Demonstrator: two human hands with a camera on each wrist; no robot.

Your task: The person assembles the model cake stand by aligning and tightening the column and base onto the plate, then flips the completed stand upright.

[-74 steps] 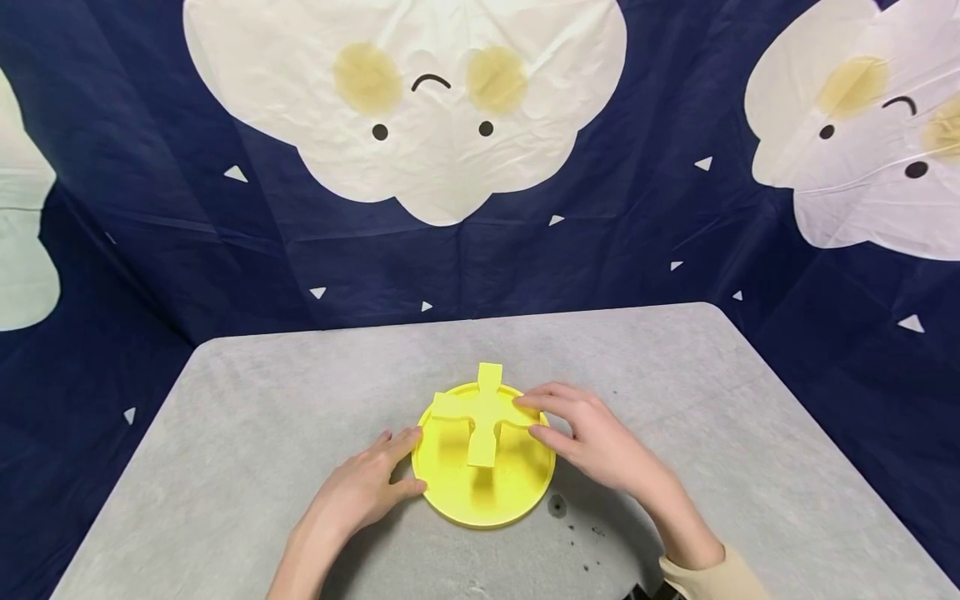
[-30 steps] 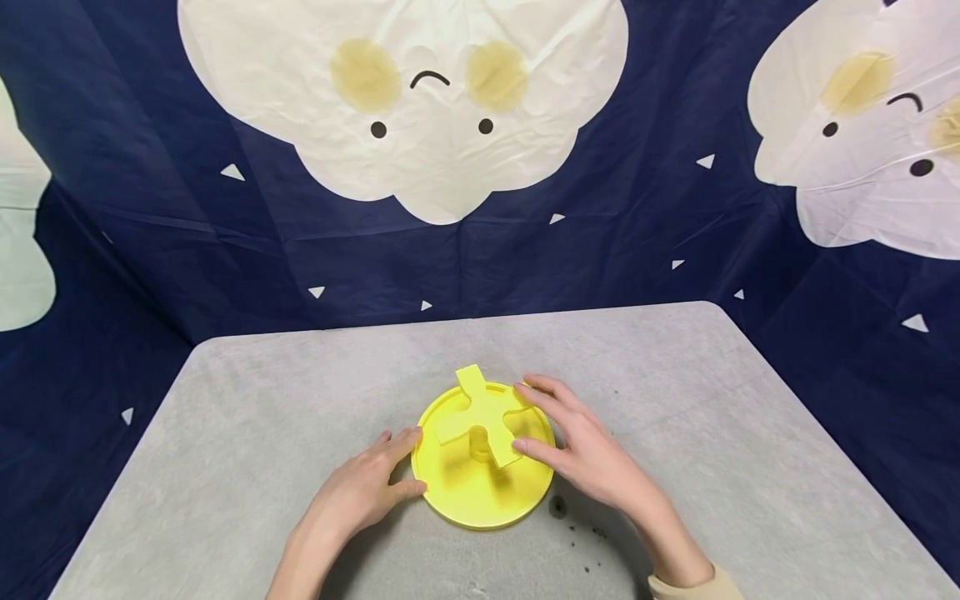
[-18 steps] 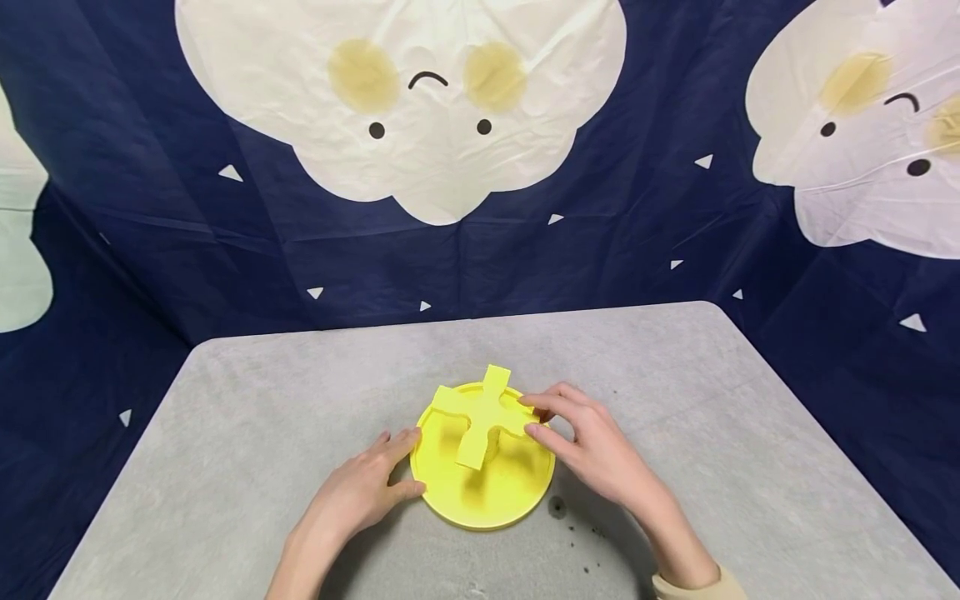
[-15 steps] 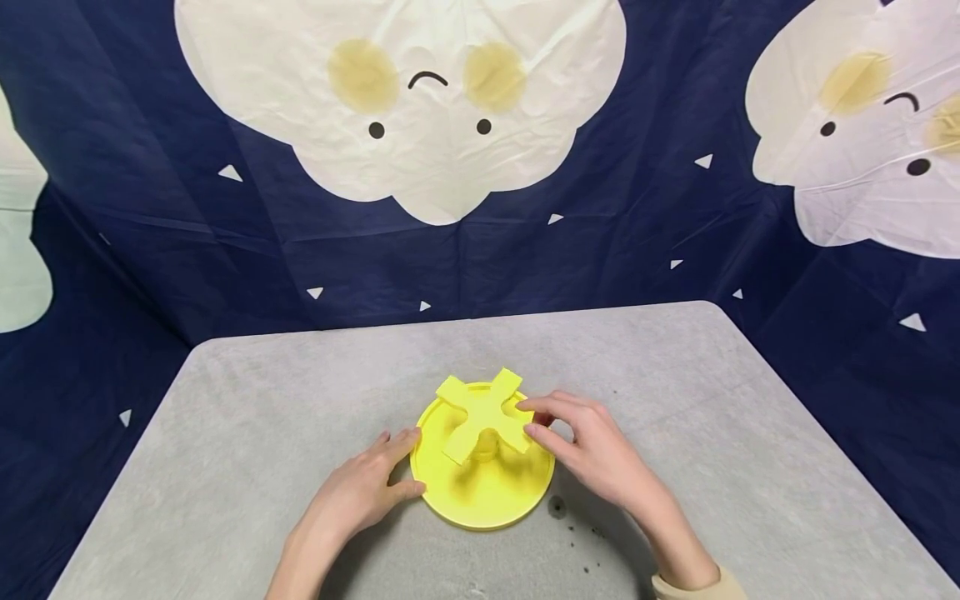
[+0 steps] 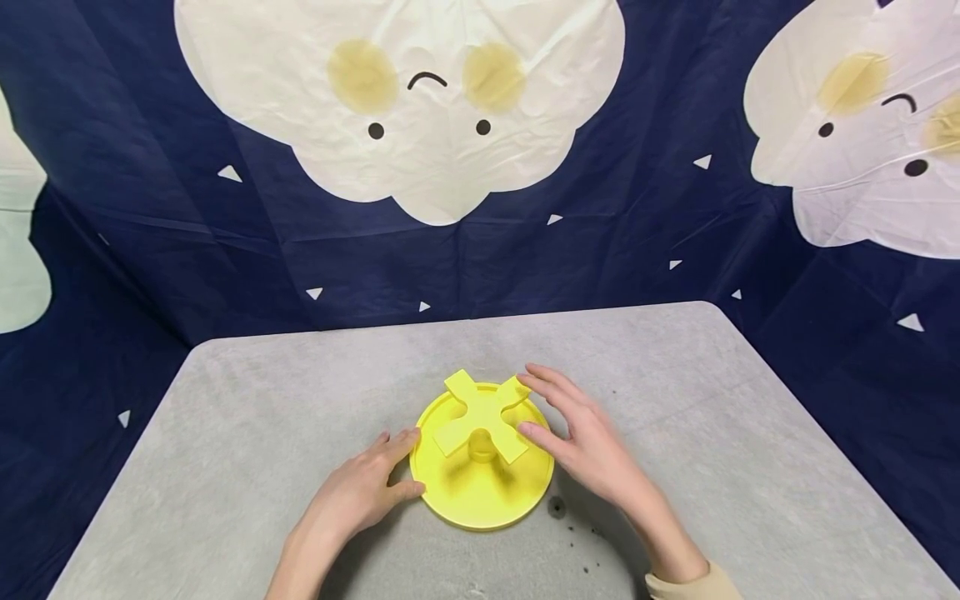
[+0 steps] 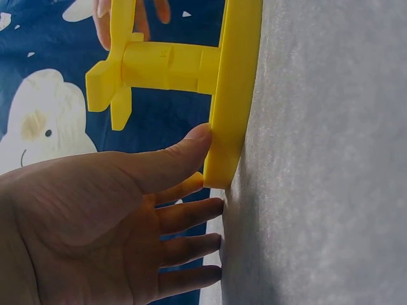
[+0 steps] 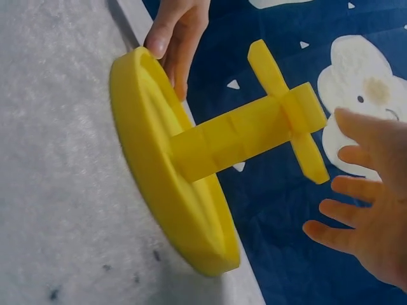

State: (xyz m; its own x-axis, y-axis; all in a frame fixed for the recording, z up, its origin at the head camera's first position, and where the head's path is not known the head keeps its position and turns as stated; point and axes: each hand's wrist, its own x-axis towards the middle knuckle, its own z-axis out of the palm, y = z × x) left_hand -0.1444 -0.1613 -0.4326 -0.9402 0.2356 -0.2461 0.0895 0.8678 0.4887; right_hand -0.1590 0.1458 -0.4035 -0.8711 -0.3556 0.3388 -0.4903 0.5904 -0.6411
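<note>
A yellow round base with a low raised rim lies on the grey table. From its middle rises a thick yellow post, topped by a four-armed yellow cross handle. My left hand rests against the left side of the base, thumb and forefinger touching its rim, the fingers fairly straight. The other fingertips reach down to the tabletop in the left wrist view. My right hand is at the right of the cross handle, fingers spread, the fingertips close to its far right arm. Nothing is gripped in it.
The grey table has rounded far corners. Behind it hangs a dark blue cloth with white clouds and small triangles. Several dark spots mark the tabletop near the right side of the base.
The cross handle has turned about its post, its arms now at new angles. My right hand's fingers have gone from bent around an arm to spread. The left hand has stayed put.
</note>
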